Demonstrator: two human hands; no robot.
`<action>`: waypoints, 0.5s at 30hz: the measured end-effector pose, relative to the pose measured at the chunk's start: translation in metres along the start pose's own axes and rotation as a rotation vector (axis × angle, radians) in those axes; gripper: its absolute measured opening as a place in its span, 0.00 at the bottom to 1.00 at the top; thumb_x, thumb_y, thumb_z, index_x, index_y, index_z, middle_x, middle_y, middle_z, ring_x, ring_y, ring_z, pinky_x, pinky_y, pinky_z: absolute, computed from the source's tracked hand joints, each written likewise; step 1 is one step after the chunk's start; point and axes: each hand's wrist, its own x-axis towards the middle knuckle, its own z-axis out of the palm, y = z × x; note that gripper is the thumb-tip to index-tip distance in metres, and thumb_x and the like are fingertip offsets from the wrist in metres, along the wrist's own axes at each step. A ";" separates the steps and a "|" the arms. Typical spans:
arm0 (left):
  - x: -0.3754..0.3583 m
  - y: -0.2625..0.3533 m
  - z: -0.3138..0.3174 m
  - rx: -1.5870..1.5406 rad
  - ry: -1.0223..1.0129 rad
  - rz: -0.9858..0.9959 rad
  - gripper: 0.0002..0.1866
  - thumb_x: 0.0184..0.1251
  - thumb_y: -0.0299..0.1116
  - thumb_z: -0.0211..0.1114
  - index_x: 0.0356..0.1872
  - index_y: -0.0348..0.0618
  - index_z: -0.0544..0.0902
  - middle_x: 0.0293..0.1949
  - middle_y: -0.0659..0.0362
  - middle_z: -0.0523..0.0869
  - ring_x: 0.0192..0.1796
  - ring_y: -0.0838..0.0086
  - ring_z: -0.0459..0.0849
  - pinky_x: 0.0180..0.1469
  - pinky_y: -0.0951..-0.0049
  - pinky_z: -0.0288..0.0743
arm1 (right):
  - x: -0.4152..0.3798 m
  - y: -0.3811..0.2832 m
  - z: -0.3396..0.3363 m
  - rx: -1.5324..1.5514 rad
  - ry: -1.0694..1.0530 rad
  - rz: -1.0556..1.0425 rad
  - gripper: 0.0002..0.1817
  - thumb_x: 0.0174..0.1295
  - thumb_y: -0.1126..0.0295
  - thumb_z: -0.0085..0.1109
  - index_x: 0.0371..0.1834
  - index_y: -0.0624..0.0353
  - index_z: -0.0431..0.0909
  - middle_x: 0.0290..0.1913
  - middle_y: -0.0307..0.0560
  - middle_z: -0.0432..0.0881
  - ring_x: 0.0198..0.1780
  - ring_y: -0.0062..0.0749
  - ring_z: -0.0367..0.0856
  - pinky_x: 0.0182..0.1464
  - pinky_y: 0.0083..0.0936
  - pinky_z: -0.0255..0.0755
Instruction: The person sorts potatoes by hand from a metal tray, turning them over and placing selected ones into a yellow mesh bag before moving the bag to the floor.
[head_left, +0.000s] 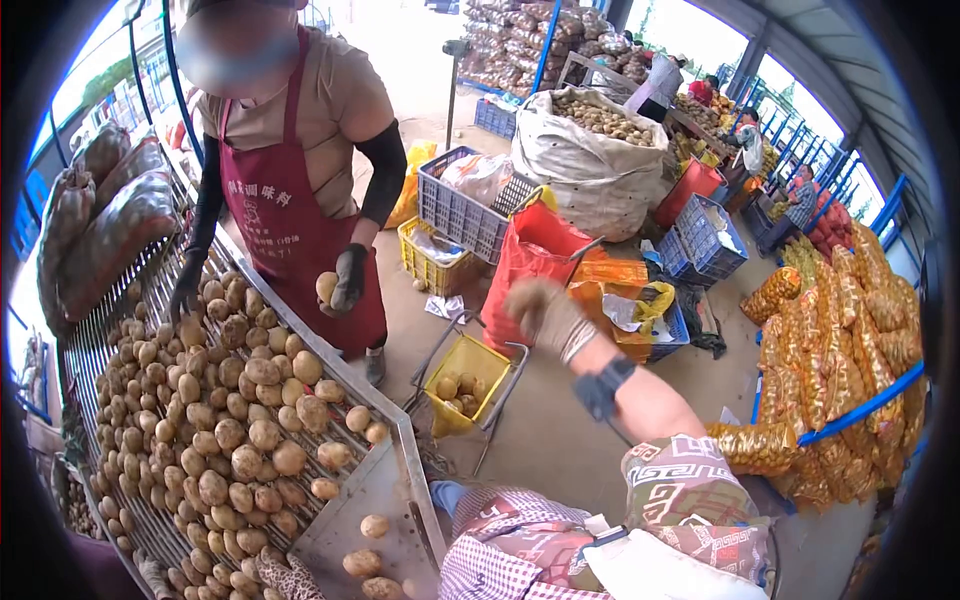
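My right hand (545,318), in a soiled pale glove with a dark band at the wrist, is raised in front of a red bag (520,255). Its fingers are smeared by motion, and whether they hold anything does not show. My left hand is not in view. Many potatoes (230,432) cover a slatted metal sorting table (325,385) at the left. Several more lie on its smooth end plate. Below the red bag, a yellow bag (462,385) hangs open in a metal frame with potatoes inside.
A co-worker in a red apron (290,230) stands across the sorting table, a potato in one black-gloved hand (348,280). A spotted sleeve (290,575) reaches in at the bottom left. Crates (465,205), a big white sack (585,155) and stacked net bags (830,350) stand around.
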 end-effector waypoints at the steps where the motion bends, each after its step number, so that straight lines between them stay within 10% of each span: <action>1: -0.001 0.004 -0.002 0.031 -0.015 -0.001 0.27 0.63 0.34 0.62 0.64 0.36 0.72 0.63 0.43 0.73 0.67 0.51 0.67 0.71 0.55 0.58 | 0.013 -0.061 0.010 0.338 0.152 -0.322 0.10 0.68 0.70 0.51 0.42 0.64 0.78 0.40 0.50 0.84 0.43 0.35 0.84 0.47 0.33 0.81; 2: -0.004 0.005 -0.004 0.058 -0.021 0.000 0.27 0.63 0.33 0.62 0.64 0.36 0.71 0.63 0.43 0.73 0.67 0.51 0.68 0.71 0.55 0.58 | 0.019 -0.104 -0.011 -0.437 0.241 -0.739 0.16 0.71 0.65 0.48 0.51 0.68 0.75 0.45 0.55 0.84 0.46 0.41 0.84 0.52 0.38 0.81; 3: -0.008 0.007 -0.005 0.087 -0.034 -0.007 0.28 0.62 0.33 0.62 0.64 0.36 0.71 0.63 0.43 0.73 0.67 0.51 0.68 0.71 0.55 0.58 | 0.020 -0.117 -0.013 -0.430 0.229 -0.751 0.16 0.71 0.65 0.48 0.51 0.68 0.75 0.45 0.55 0.84 0.46 0.41 0.84 0.52 0.38 0.81; 5: -0.010 0.012 -0.007 0.123 -0.064 -0.009 0.28 0.62 0.32 0.62 0.64 0.36 0.71 0.63 0.43 0.73 0.67 0.51 0.68 0.70 0.55 0.58 | 0.035 -0.141 -0.011 0.051 0.205 -0.530 0.22 0.71 0.60 0.49 0.56 0.70 0.72 0.46 0.59 0.84 0.45 0.45 0.85 0.45 0.37 0.83; 8: -0.006 0.008 -0.007 0.194 -0.151 0.025 0.29 0.60 0.31 0.62 0.64 0.36 0.71 0.63 0.43 0.73 0.66 0.51 0.69 0.70 0.55 0.59 | 0.035 -0.065 0.014 -0.169 0.254 -0.152 0.21 0.69 0.53 0.53 0.54 0.58 0.75 0.45 0.54 0.84 0.38 0.43 0.85 0.40 0.35 0.82; 9: -0.010 -0.015 0.027 0.119 0.097 0.139 0.31 0.58 0.30 0.60 0.65 0.36 0.70 0.60 0.42 0.76 0.63 0.51 0.71 0.68 0.54 0.61 | 0.026 -0.030 0.022 -0.159 0.257 -0.046 0.21 0.69 0.53 0.53 0.54 0.58 0.75 0.45 0.54 0.84 0.38 0.43 0.85 0.40 0.35 0.82; 11: -0.003 -0.030 0.044 -0.165 0.141 0.210 0.25 0.60 0.34 0.57 0.58 0.34 0.77 0.51 0.41 0.82 0.55 0.49 0.78 0.62 0.56 0.68 | 0.015 0.059 0.036 -0.417 0.072 0.262 0.20 0.69 0.56 0.55 0.56 0.57 0.74 0.48 0.51 0.83 0.40 0.39 0.85 0.42 0.32 0.80; 12: 0.007 -0.029 0.035 -0.131 -0.167 0.013 0.22 0.64 0.36 0.56 0.55 0.33 0.79 0.50 0.41 0.83 0.54 0.48 0.79 0.60 0.58 0.71 | 0.002 0.101 0.046 -0.587 0.067 0.388 0.19 0.69 0.58 0.57 0.57 0.56 0.74 0.50 0.48 0.82 0.44 0.33 0.83 0.46 0.29 0.79; 13: 0.000 -0.047 0.061 -0.239 0.224 0.104 0.23 0.67 0.40 0.55 0.57 0.34 0.77 0.51 0.41 0.83 0.55 0.49 0.79 0.60 0.58 0.71 | -0.011 0.135 0.057 -0.792 -0.070 0.524 0.19 0.68 0.60 0.58 0.58 0.57 0.73 0.49 0.46 0.82 0.46 0.31 0.82 0.47 0.29 0.79; 15: -0.007 -0.040 0.027 -0.552 -0.042 -0.099 0.25 0.66 0.41 0.62 0.59 0.36 0.74 0.53 0.44 0.82 0.56 0.54 0.80 0.61 0.63 0.73 | -0.027 0.190 0.079 -1.077 -0.409 0.623 0.20 0.68 0.63 0.59 0.59 0.58 0.73 0.49 0.44 0.81 0.49 0.26 0.80 0.49 0.27 0.78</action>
